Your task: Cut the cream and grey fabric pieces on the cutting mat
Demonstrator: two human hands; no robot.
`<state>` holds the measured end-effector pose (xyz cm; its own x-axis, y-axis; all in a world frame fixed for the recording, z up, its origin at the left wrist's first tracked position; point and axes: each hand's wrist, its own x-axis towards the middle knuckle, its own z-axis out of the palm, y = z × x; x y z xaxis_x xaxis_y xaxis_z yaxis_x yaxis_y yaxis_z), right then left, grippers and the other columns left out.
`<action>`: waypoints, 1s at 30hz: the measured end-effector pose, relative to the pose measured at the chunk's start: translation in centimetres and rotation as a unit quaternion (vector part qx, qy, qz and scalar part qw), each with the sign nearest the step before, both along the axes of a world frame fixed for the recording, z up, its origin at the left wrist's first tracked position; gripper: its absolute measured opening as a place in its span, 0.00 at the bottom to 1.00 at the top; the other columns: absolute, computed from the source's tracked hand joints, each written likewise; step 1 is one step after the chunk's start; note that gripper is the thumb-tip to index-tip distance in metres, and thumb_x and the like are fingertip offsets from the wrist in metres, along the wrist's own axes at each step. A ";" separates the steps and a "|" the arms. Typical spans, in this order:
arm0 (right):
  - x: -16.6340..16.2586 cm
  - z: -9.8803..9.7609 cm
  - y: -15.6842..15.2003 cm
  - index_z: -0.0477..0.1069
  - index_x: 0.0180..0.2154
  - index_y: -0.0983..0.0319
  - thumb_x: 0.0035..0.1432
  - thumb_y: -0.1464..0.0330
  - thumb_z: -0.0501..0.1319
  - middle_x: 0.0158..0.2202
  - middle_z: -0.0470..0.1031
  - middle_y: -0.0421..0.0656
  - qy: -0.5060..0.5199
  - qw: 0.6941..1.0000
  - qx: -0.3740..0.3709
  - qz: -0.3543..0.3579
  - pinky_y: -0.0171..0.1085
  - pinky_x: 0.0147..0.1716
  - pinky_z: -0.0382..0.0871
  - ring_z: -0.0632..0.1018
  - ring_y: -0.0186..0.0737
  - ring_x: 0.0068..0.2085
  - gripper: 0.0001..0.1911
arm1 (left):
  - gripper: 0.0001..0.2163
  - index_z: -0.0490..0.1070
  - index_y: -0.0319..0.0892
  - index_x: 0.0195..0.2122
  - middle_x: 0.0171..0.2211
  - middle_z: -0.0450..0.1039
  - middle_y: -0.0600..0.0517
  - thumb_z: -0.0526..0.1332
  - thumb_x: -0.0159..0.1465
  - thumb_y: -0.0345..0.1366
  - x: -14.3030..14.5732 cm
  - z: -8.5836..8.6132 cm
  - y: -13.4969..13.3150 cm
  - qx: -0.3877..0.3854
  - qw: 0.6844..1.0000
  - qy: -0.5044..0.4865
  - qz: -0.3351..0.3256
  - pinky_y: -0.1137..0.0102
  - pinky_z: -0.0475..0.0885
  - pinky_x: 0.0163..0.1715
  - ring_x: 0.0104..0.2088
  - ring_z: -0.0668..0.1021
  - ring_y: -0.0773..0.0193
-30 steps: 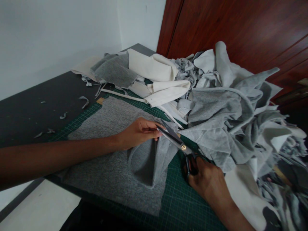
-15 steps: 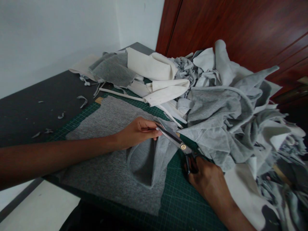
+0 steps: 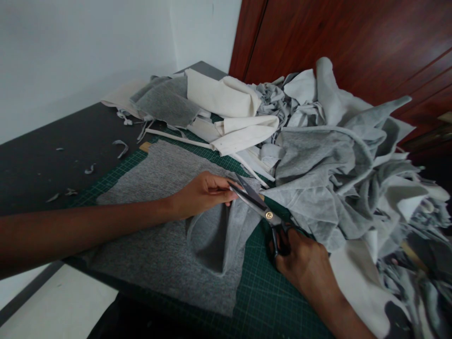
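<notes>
A piece of grey knit fabric (image 3: pixel 158 254) lies over the green cutting mat (image 3: pixel 268 292), with part of it raised in a fold. My left hand (image 3: pixel 206 194) is closed, pinching the raised edge between thumb and fingers. In my right hand (image 3: pixel 300 254) is a pair of fabric scissors (image 3: pixel 269 215) with black handles, my fingers through the loops. The blades are parted and point up and left, their tips close by my left fingertips. Just what lies between the blades is hard to make out.
A large heap of grey fabric scraps (image 3: pixel 318 165) covers the right side, reaching towards a red-brown wooden door (image 3: pixel 335 42). Folded cream fabric (image 3: pixel 222 96) lies at the back. Small offcuts (image 3: pixel 122 148) are scattered on the dark table (image 3: pixel 42 146) at the left, beside a white wall.
The scissor blades have spread further apart. Both hands and the grey fabric stay almost where they were.
</notes>
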<state>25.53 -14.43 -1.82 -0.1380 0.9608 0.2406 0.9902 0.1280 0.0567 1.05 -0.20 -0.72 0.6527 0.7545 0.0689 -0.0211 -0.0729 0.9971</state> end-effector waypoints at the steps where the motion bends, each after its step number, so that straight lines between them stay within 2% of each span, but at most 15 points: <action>1: 0.0 -0.1 0.0 0.61 0.25 0.58 0.56 0.68 0.55 0.19 0.70 0.40 0.004 1.000 -0.002 -0.003 0.36 0.22 0.55 0.72 0.37 0.19 0.07 | 0.09 0.74 0.37 0.25 0.27 0.76 0.52 0.64 0.60 0.35 0.0 -0.1 0.0 0.002 1.000 0.000 0.000 0.73 0.72 0.35 0.32 0.77 0.66; 8: 0.2 -0.4 -0.2 0.61 0.25 0.58 0.57 0.68 0.54 0.19 0.69 0.39 0.027 1.000 -0.009 0.001 0.36 0.23 0.54 0.69 0.35 0.19 0.08 | 0.07 0.75 0.37 0.27 0.27 0.76 0.52 0.63 0.61 0.33 0.0 0.1 0.0 0.004 1.000 0.002 -0.003 0.75 0.71 0.33 0.31 0.76 0.68; 15: 0.0 0.4 0.1 0.61 0.23 0.58 0.56 0.69 0.53 0.16 0.68 0.39 0.015 1.000 0.008 0.014 0.36 0.20 0.53 0.68 0.35 0.17 0.10 | 0.10 0.73 0.37 0.23 0.29 0.76 0.51 0.64 0.61 0.34 -0.1 0.1 0.0 0.003 1.000 0.004 -0.004 0.76 0.70 0.31 0.30 0.75 0.69; 22: 0.1 0.9 0.5 0.60 0.23 0.57 0.53 0.72 0.52 0.15 0.68 0.39 0.005 0.999 0.020 0.048 0.35 0.19 0.54 0.70 0.36 0.15 0.08 | 0.11 0.74 0.37 0.24 0.25 0.74 0.53 0.63 0.61 0.36 -0.1 0.1 0.0 0.009 1.000 0.014 0.000 0.77 0.69 0.28 0.27 0.73 0.70; 30: -0.1 0.9 0.5 0.62 0.25 0.58 0.57 0.68 0.52 0.17 0.70 0.40 -0.025 0.999 0.011 0.035 0.37 0.18 0.56 0.72 0.39 0.16 0.08 | 0.07 0.74 0.37 0.26 0.26 0.74 0.53 0.63 0.61 0.33 0.0 0.4 -0.1 0.009 1.000 0.004 -0.007 0.77 0.70 0.30 0.29 0.74 0.70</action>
<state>25.41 -13.96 -0.88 -0.2176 0.9425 0.2535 0.9745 0.1953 0.1102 1.02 -0.30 -0.30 0.6633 0.7444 0.0765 -0.0139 -0.0899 0.9958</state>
